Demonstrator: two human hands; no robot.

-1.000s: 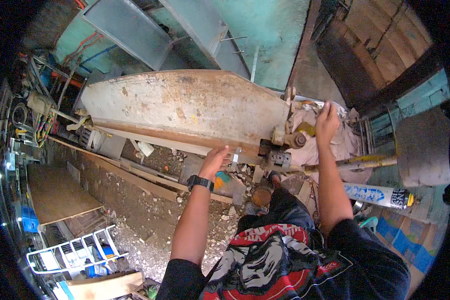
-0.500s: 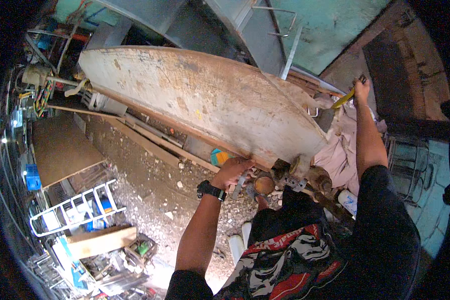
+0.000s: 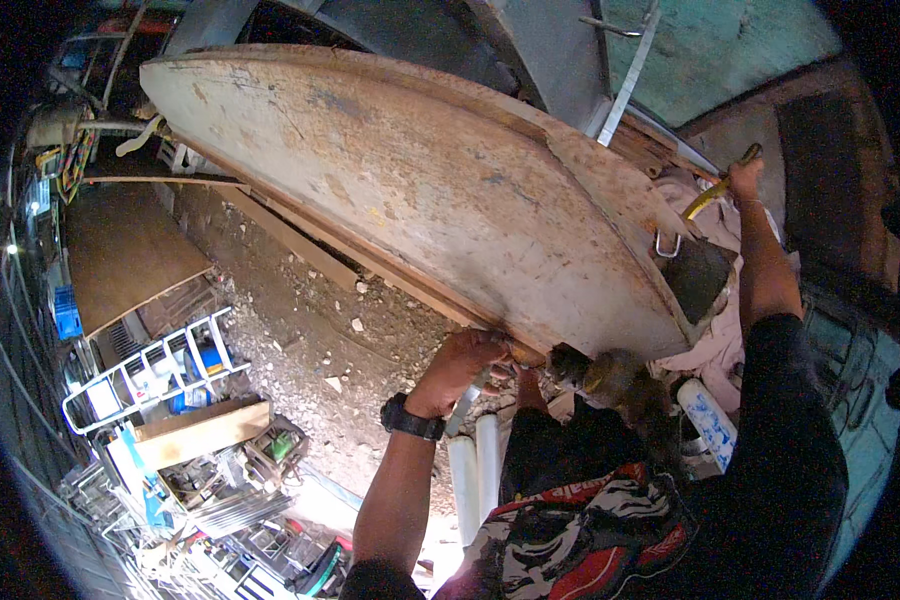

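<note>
A long, boat-shaped body (image 3: 390, 190) with worn, pale, stained sides lies tilted across the middle. At its lower near edge is my left hand (image 3: 460, 372), its fingers closed on a flat, greyish metal strip (image 3: 466, 402) that sticks out below them. My right hand (image 3: 747, 180) is raised beyond the right end of the body. It grips a yellow tape measure (image 3: 707, 198), whose curved yellow blade runs down toward the body's edge. Part of the blade is hidden there. A metal loop handle (image 3: 667, 244) shows at that end.
A rusty clamp-like metal lump (image 3: 625, 385) stands by my legs. White tubes (image 3: 475, 470) lie nearby. At left are a white ladder (image 3: 150, 370), a brown board (image 3: 130, 250) and piled scrap on rubble ground. Pink cloth (image 3: 725, 330) lies at right. Grey metal panels (image 3: 530, 50) stand behind.
My view has shifted, so the body appears larger and higher. The right hand is further right. Both hands keep their holds, and the left stays at the lower edge.
</note>
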